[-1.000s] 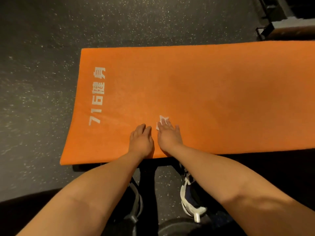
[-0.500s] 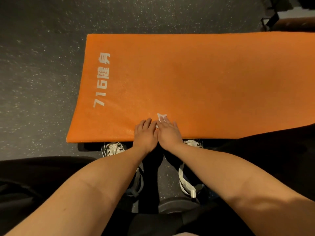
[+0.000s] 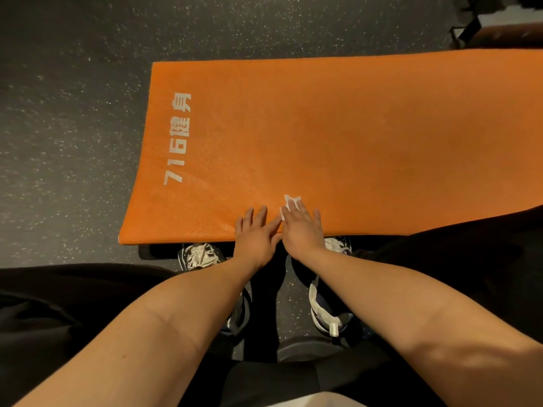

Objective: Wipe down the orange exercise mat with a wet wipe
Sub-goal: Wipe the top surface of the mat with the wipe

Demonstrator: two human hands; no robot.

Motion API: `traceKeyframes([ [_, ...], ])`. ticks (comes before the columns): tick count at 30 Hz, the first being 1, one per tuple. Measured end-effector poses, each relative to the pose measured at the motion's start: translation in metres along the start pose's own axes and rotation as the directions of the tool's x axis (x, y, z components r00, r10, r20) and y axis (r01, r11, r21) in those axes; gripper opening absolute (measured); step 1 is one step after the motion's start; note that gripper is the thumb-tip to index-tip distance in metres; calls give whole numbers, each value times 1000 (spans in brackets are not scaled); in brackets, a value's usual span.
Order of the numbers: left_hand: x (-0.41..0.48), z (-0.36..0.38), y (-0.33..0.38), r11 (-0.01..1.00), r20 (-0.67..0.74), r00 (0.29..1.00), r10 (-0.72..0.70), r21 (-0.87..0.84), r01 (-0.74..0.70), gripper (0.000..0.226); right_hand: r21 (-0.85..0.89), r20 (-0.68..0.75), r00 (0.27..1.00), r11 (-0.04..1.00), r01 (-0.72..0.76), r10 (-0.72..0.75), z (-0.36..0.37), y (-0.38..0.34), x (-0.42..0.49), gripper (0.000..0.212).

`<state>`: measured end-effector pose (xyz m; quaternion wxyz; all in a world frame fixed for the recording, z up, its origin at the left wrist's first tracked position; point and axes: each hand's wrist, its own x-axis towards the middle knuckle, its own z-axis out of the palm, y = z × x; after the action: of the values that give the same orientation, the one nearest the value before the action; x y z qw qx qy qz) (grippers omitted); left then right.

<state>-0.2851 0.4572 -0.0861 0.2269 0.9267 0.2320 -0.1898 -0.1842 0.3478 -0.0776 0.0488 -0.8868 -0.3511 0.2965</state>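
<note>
The orange exercise mat [image 3: 338, 142] lies flat on the dark floor, with white lettering near its left end. My right hand [image 3: 302, 230] lies flat on the mat's near edge, its straight fingers pressing a small white wet wipe [image 3: 289, 202] onto the surface; only the wipe's far corner and left edge show past the fingertips. My left hand [image 3: 255, 233] rests flat on the mat right beside it, fingers straight, the two hands touching.
Dark speckled rubber floor [image 3: 64, 127] surrounds the mat. My two sneakers [image 3: 202, 255] stand just under the mat's near edge. Dark equipment [image 3: 482, 27] sits at the top right corner. Black trousers fill the lower left and right.
The view has shifted so the mat sits further right and higher in frame. Both hands stay pressed side by side on the near edge, the wipe still under the right fingers.
</note>
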Motion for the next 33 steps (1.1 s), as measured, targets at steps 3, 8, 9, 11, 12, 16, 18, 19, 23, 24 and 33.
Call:
traceKeyframes([
  [3, -2, -1, -6, 999, -55, 998, 41, 28, -39, 47, 18, 14, 1000, 1000, 20, -20, 0, -2, 0, 55],
  [8, 2, -5, -8, 997, -107, 991, 79, -4, -80, 39, 79, 27, 1000, 997, -14, 12, -8, -5, 2, 51],
  [9, 3, -6, -8, 997, -111, 992, 65, -33, -70, 38, 88, 24, 1000, 996, -21, 19, -9, -7, 3, 51],
  [11, 7, -12, -9, 995, -135, 990, 37, -90, -49, 37, 132, 3, 1000, 991, -28, 28, -14, -11, 8, 50],
  [12, 10, -16, -12, 993, -152, 988, 21, -111, -38, 36, 165, -11, 1000, 986, -22, 24, -16, -15, 12, 49],
  [16, 26, -45, -38, 989, -245, 968, -47, -147, 11, 34, 281, -73, 997, 960, 3, 18, -32, -42, 35, 49],
  [18, 31, -60, -51, 985, -281, 956, -79, -167, 33, 34, 299, -108, 993, 954, -20, 55, -40, -59, 46, 48],
  [19, 31, -65, -56, 980, -302, 948, -104, -191, 47, 33, 298, -114, 991, 954, -30, 67, -42, -68, 50, 48],
  [23, 27, -66, -79, 954, -336, 913, -233, -263, 146, 31, 302, -23, 1000, 953, 4, 3, -38, -99, 69, 48],
  [24, 25, -63, -87, 947, -321, 910, -264, -266, 181, 31, 318, 30, 999, 948, 17, -28, -36, -104, 73, 49],
  [33, 30, -34, -80, 906, -315, 915, -252, -409, 108, 53, 364, -63, 995, 927, 96, -78, -15, -61, 77, 47],
])
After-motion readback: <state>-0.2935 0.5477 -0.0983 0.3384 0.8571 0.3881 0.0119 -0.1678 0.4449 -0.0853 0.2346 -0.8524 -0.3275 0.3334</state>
